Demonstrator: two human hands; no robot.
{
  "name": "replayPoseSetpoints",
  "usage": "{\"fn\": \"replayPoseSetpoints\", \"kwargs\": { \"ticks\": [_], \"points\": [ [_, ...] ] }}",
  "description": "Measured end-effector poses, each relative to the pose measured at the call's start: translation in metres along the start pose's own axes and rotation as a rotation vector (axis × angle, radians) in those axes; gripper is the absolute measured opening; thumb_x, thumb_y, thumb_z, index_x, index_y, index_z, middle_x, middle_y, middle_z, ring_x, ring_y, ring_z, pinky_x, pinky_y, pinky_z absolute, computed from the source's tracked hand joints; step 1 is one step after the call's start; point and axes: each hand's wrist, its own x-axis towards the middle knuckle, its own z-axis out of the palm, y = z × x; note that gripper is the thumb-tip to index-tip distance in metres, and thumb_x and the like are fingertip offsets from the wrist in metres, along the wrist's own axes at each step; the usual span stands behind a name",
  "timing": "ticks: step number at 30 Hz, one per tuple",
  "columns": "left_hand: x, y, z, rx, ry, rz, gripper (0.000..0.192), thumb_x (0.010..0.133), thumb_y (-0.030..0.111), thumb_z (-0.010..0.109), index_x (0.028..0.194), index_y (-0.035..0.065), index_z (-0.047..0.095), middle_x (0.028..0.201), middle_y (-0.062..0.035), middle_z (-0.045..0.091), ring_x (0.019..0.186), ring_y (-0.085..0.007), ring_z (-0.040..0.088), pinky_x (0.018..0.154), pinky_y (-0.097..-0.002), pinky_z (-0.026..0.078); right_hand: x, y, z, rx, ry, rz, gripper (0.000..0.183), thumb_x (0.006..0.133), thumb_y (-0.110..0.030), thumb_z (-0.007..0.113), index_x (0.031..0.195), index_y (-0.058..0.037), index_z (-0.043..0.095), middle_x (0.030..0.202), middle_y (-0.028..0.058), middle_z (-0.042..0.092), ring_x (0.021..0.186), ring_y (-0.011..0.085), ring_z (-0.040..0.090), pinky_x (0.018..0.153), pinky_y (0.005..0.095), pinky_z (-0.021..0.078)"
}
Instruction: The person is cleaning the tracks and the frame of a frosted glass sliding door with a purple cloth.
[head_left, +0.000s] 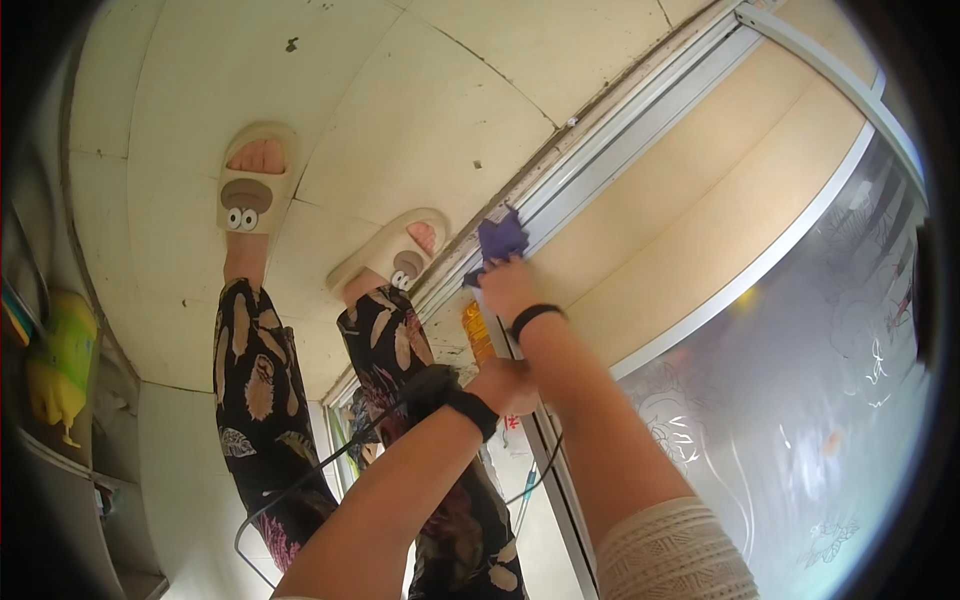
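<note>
My right hand (511, 286) is closed on a purple cloth (502, 236), pressed to the metal sliding-door track (570, 165) at the foot of the partition. My left hand (510, 384) is nearer to me, at the edge of the door frame (551, 480), beside my right forearm. It is blurred, and whether it grips the frame's edge cannot be told. Between my hands an orange, ribbed object (477, 330), perhaps a bottle, stands at the track.
Slippers (257, 191) are on my feet on the stained tile floor (360, 97). A frosted, patterned door panel (750, 405) is on the right. At the left a shelf (56, 450) holds a green and yellow bottle (67, 352). A black cable (300, 484) hangs below my forearms.
</note>
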Motion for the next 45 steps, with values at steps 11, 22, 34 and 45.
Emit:
{"fn": "replayPoseSetpoints", "kwargs": {
  "ticks": [11,22,34,45],
  "points": [
    [-0.004,-0.003,-0.005,-0.046,0.099,0.001,0.054,0.075,0.013,0.055,0.128,0.0055,0.046,0.106,-0.0178,0.067,0.088,-0.0346,0.067,0.075,-0.0443,0.052,0.012,0.007,-0.026,-0.431,0.153,0.349,0.039,0.095,-0.02,0.039,0.123,-0.0064,0.062,0.134,0.0105,0.056,0.124,0.0227,0.048,0.108,0.0478,0.0229],
    [-0.015,0.012,0.001,-0.062,0.385,0.028,0.053,0.072,0.012,0.059,0.124,0.0064,0.05,0.094,-0.0133,0.069,0.076,-0.0326,0.068,0.062,-0.0436,0.052,0.004,0.046,-0.037,-0.491,0.113,0.166,0.029,0.091,-0.02,0.046,0.11,-0.012,0.066,0.112,-0.0004,0.06,0.107,0.0166,0.048,0.088,0.0389,0.0318],
    [-0.013,0.008,-0.004,0.045,0.271,0.012,0.056,0.069,0.013,0.062,0.123,0.0042,0.051,0.092,-0.0155,0.069,0.073,-0.033,0.068,0.062,-0.0426,0.052,0.004,0.015,-0.014,-0.168,0.139,-0.044,0.027,0.087,-0.018,0.051,0.102,-0.0125,0.073,0.12,0.001,0.059,0.119,0.0191,0.048,0.1,0.0404,0.0303],
    [-0.005,0.005,0.002,0.03,0.283,0.031,0.068,0.068,0.012,0.061,0.134,0.0084,0.042,0.09,-0.014,0.069,0.074,-0.0324,0.068,0.061,-0.0424,0.052,0.01,0.018,-0.008,-0.039,0.351,-0.155,0.025,0.088,-0.016,0.047,0.099,-0.0074,0.067,0.108,0.0064,0.059,0.11,0.0232,0.053,0.088,0.0432,0.0398]
  ]
}}
